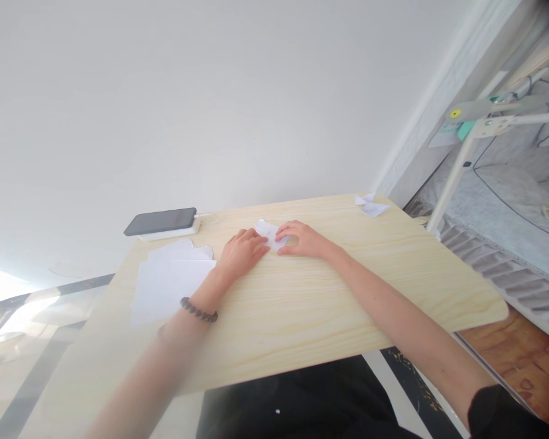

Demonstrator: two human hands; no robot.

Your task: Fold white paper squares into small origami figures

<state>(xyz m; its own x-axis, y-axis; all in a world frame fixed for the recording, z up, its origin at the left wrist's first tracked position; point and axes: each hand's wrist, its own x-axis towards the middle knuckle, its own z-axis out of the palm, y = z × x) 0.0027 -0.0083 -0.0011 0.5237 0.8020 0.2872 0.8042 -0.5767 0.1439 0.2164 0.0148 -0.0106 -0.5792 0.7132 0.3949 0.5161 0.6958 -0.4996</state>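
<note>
A small piece of folded white paper (271, 234) lies on the light wooden table (302, 305), between my two hands. My left hand (241, 253) has its fingers on the paper's left side, with the thumb along its near edge. On the right side, my right hand (304, 239) pinches the paper between curved fingers and thumb. Part of the sheet is hidden under the fingertips. Its exact folds are too small to make out.
Left of my left wrist lie several white paper sheets (165, 286), one with a torn edge. Behind them a dark phone (162, 221) rests on a white block with a cable. A folded paper piece (373, 207) sits at the far right corner. The white wall (256, 122) borders the table's back.
</note>
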